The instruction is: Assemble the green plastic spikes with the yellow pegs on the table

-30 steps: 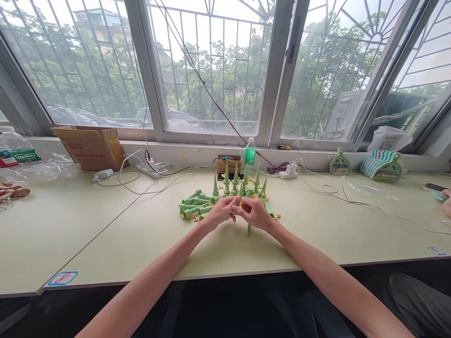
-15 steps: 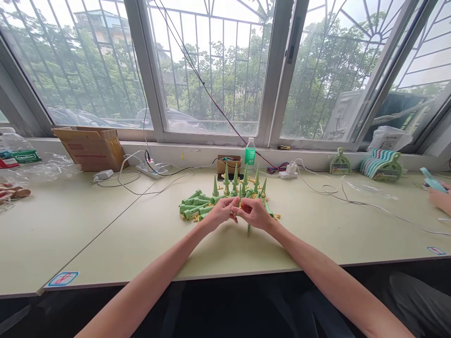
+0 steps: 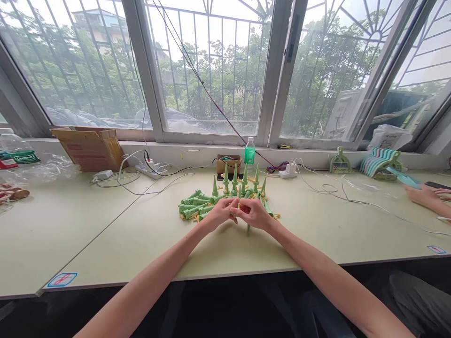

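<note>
Close together at the front of a green pile, my left hand point(image 3: 224, 210) and my right hand point(image 3: 252, 212) are closed, fingertips meeting. Between them is a green watering spike, mostly covered by the fingers; a narrow green tip point(image 3: 248, 230) pokes out below my right hand. How each finger grips it is hidden. Behind my hands several green spikes point(image 3: 235, 177) stand points up, with small yellow valve pieces point(image 3: 221, 188) at their sides. Left of them, green tubular spike bodies point(image 3: 192, 212) lie heaped, more yellow pieces showing beneath.
A green-labelled bottle point(image 3: 249, 154) and a small cardboard box point(image 3: 228, 165) stand behind the pile. A larger carton point(image 3: 88, 148), a power strip point(image 3: 152, 170) and cables line the window. At right, another person's hand point(image 3: 424, 196) holds a light-blue dustpan-shaped piece point(image 3: 404, 178) near similar stacked pieces point(image 3: 380, 164).
My hands stay nearly still, with only slight finger movement. At right, the other person's hand has come further in, moving the light-blue piece leftward toward the stack.
</note>
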`<state>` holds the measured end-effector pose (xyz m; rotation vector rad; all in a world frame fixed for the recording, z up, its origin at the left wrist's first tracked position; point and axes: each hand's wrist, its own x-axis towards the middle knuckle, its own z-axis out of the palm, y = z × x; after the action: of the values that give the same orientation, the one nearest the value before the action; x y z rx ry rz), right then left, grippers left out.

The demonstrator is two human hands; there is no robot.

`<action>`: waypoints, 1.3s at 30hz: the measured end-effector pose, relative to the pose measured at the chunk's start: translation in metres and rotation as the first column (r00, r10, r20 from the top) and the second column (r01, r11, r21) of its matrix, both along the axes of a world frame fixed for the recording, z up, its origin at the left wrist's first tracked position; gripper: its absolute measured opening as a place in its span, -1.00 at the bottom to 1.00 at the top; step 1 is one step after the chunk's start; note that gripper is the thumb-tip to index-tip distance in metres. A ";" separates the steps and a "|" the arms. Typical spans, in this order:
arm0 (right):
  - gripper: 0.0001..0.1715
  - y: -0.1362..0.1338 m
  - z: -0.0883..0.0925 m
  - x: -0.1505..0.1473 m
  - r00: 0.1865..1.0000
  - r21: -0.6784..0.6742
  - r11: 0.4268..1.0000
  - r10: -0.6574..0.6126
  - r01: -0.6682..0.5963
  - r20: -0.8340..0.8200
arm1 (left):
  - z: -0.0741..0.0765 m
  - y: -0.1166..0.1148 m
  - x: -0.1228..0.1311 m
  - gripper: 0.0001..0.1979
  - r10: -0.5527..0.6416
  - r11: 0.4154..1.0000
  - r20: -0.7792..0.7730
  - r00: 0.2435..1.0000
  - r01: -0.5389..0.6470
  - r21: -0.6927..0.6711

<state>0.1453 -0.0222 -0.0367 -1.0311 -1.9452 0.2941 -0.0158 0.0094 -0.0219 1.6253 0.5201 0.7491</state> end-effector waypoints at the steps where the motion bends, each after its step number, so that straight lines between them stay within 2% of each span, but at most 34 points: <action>1: -0.51 0.000 0.000 0.000 1.000 -0.003 1.000 0.004 -0.004 0.001 | 0.000 0.000 0.000 -0.55 0.000 1.000 0.002 1.000 0.000 0.003; 7: -0.52 -0.001 0.001 -0.001 1.000 -0.012 1.000 0.007 -0.007 0.025 | -0.001 0.001 0.000 -0.62 0.004 1.000 -0.014 1.000 -0.004 0.023; 10: -0.50 0.001 0.001 0.000 1.000 -0.010 1.000 -0.009 0.009 0.027 | 0.001 0.001 0.001 -0.65 0.054 0.997 -0.028 0.998 -0.052 0.056; 15: -0.43 0.006 0.002 0.007 0.993 0.022 0.993 -0.118 0.118 -0.028 | 0.004 0.005 0.001 -0.59 0.275 0.952 -0.007 0.961 -0.271 0.144; 18: -0.45 0.010 0.005 0.017 0.965 0.034 0.970 -0.234 0.239 -0.116 | 0.003 0.010 -0.001 -0.60 0.421 0.887 -0.009 0.907 -0.409 0.213; 20: -0.47 0.014 0.007 0.025 0.930 0.049 0.936 -0.340 0.349 -0.143 | 0.001 0.012 -0.002 -0.62 0.488 0.839 -0.028 0.872 -0.460 0.290; 24: -0.49 0.021 0.009 0.041 0.854 0.071 0.855 -0.501 0.513 -0.142 | -0.002 0.011 -0.001 -0.67 0.484 0.793 -0.063 0.873 -0.407 0.453; 28: -0.50 0.026 0.006 0.049 0.822 0.057 0.823 -0.557 0.566 -0.119 | -0.003 0.007 0.002 -0.69 0.441 0.770 -0.108 0.891 -0.314 0.556; 33: -0.50 0.028 0.003 0.047 0.819 0.049 0.818 -0.571 0.573 -0.053 | -0.006 0.009 0.002 -0.76 0.449 0.736 -0.149 0.881 -0.271 0.620; 39: -0.66 0.027 0.002 0.046 0.842 0.021 0.842 -0.539 0.538 0.037 | -0.009 0.013 0.001 -0.83 0.497 0.636 -0.117 0.860 -0.269 0.724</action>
<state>0.1915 0.0046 -0.0342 -1.5349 -1.6005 -0.0579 -0.0149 0.0219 -0.0309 2.4030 0.9179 1.1089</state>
